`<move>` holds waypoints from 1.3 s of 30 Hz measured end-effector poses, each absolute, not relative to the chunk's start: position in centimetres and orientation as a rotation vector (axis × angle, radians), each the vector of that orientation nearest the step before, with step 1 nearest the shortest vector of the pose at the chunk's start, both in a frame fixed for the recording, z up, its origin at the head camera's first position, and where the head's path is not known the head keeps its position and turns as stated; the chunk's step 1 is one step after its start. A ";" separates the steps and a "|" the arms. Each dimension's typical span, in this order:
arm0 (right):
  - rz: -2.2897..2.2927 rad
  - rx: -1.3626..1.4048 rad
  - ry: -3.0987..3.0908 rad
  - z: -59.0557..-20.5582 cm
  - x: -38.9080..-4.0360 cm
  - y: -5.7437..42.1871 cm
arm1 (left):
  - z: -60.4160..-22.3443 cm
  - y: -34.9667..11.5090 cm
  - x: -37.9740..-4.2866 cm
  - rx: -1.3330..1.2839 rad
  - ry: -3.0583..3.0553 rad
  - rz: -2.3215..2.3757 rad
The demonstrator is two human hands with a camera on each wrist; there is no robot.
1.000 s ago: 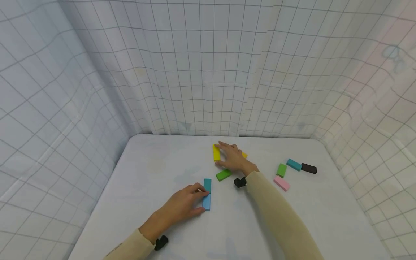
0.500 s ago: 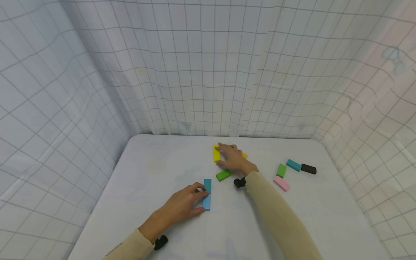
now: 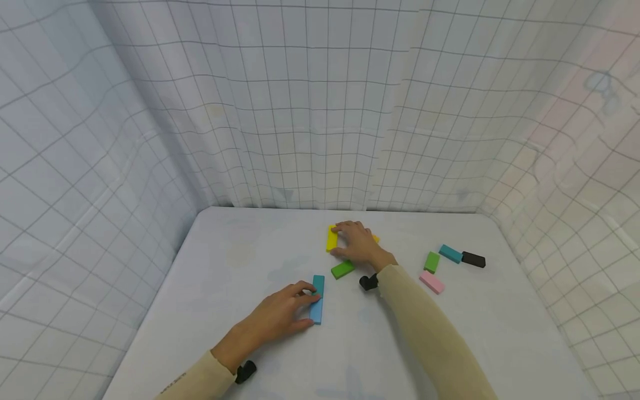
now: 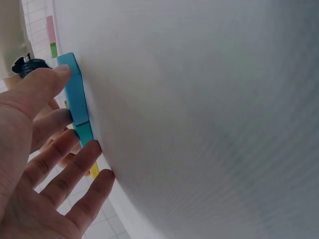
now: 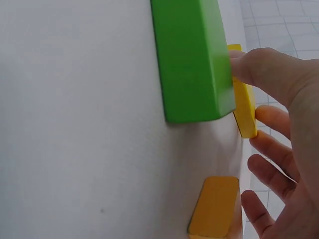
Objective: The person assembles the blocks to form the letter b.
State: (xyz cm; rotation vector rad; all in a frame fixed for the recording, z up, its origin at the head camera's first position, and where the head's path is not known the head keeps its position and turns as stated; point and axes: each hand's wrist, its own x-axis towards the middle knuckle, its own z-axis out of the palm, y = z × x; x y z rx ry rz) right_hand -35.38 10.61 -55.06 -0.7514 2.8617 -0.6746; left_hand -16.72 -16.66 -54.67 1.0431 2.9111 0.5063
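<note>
Pinching yellow block (image 3: pixel 331 240) in right hand (image 3: pixel 359 243), apparently light-blue block (image 3: pixel 316 312) in left hand (image 3: pixel 280 314); might bump green block (image 3: pixel 342 270) if dragged nearer.

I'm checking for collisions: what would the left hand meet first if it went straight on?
Likely the light-blue rectangular block or the teal rectangular block directly ahead of the left hand; depth leaves which unclear.
</note>
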 end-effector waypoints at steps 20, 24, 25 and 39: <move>-0.746 -0.766 2.920 -55.6 -34.4 10.7 | -54.5 -16.8 -16.8 1.037 2.888 0.497; -0.754 -0.774 2.926 -55.5 -34.2 10.6 | -54.4 -16.8 -16.9 1.039 2.892 0.500; -0.760 -0.775 2.926 -55.5 -34.1 10.6 | -54.4 -16.8 -16.9 1.041 2.892 0.503; -0.782 -0.831 2.904 -55.2 -32.3 9.9 | -54.6 -16.7 -16.9 1.013 2.895 0.517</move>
